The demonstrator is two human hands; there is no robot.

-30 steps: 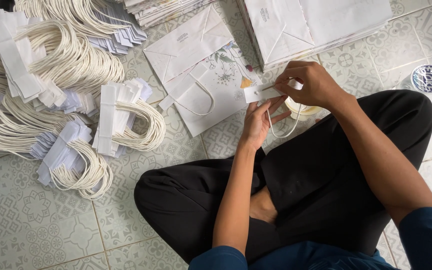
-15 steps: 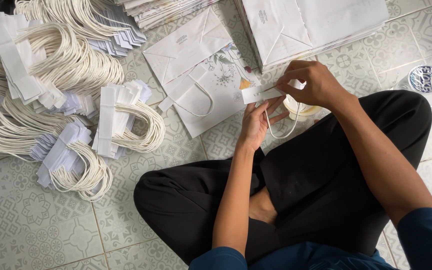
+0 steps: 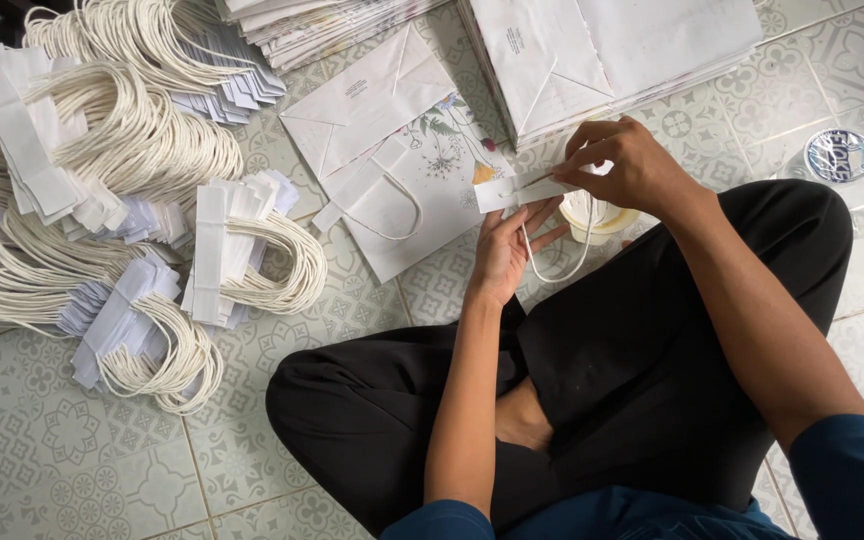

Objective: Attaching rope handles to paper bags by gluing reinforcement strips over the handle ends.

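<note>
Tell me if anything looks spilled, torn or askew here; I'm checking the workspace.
Nothing looks damaged. Only untidiness: the white cord-handle bundles sprawl in loose heaps on the patterned tile floor, and the flat white flower-printed paper bag lies askew to the tile lines.

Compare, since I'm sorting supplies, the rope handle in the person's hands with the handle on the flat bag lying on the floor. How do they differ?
The held rope handle is loose, its paper strip pinched by the left hand and right hand; the bag's handle lies against the flat paper bag. The held loop hangs over the lap; the bag's loop lies flat. Both are pale cord loops on white paper strips.
</note>
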